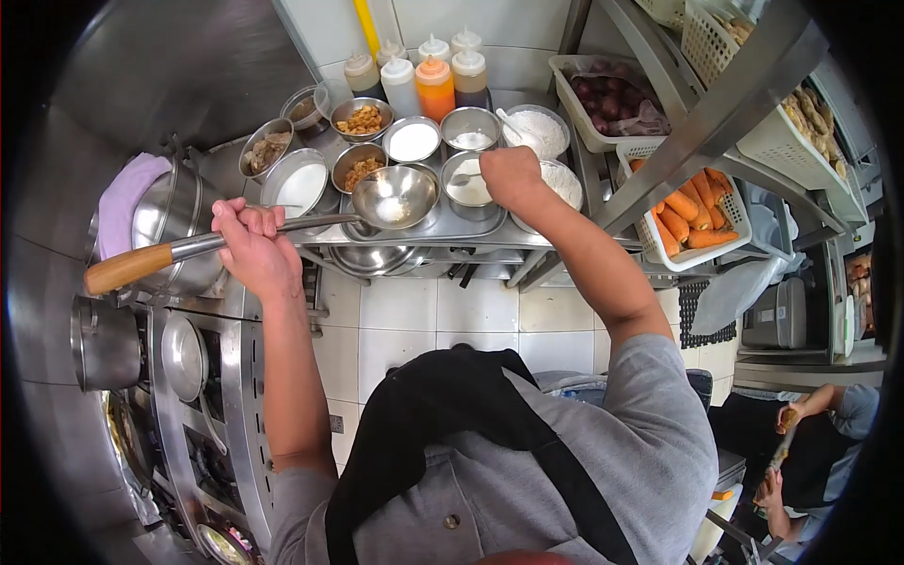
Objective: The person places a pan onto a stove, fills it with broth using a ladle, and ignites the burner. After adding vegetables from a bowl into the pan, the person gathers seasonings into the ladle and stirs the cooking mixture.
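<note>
My left hand is closed around the metal shaft of a long ladle with a wooden handle. The ladle's round bowl hangs over the front of the tray and has a little pale stuff in its bottom. Fingers curled, my right hand grips a small spoon whose tip is in a metal bowl of white seasoning. Around them stand a bowl of white powder, a bowl of brown bits and a larger bowl of white flour-like powder with a white scoop.
Squeeze bottles line the wall behind the bowls. Right of me are baskets of carrots and onions by a steel post. At left are a big pot and a stove with a pan. A co-worker stands lower right.
</note>
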### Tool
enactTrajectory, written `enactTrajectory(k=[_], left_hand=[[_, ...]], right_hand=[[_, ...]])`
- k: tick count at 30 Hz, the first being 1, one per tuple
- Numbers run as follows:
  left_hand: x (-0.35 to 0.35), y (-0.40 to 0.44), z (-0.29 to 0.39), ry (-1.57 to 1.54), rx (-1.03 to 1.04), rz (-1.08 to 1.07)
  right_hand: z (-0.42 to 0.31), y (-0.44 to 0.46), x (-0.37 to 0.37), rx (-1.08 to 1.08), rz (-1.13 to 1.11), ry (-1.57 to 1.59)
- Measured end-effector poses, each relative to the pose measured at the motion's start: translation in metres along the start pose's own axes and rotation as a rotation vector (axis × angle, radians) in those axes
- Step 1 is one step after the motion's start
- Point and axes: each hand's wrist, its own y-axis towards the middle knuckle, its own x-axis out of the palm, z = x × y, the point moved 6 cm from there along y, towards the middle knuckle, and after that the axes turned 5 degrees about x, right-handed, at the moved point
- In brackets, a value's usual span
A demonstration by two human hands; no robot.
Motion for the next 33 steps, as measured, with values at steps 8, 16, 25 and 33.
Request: enactTrajectory(k=[8, 16, 25, 33], left_hand=[[0.004, -0.002, 0.001, 0.005, 0.012, -0.007], [0.01, -0.005, -0.003, 0.011, 0.023, -0.028], [0.017, -0.005, -0.011, -0.036, 0.009, -0.04], [0.007, -0.005, -0.005, -0.045, 0.021, -0.023]], right_hand=[[0.017, 0.0, 0.004, 0.08, -0.153, 0.151], [0.041, -0.002, -0.022, 0.183, -0.237, 0.187], [0.018, -0.008, -0.062, 0.071, 0.028, 0.233], [0.031, -0.016, -0.047, 0.064, 0.136, 0.055]])
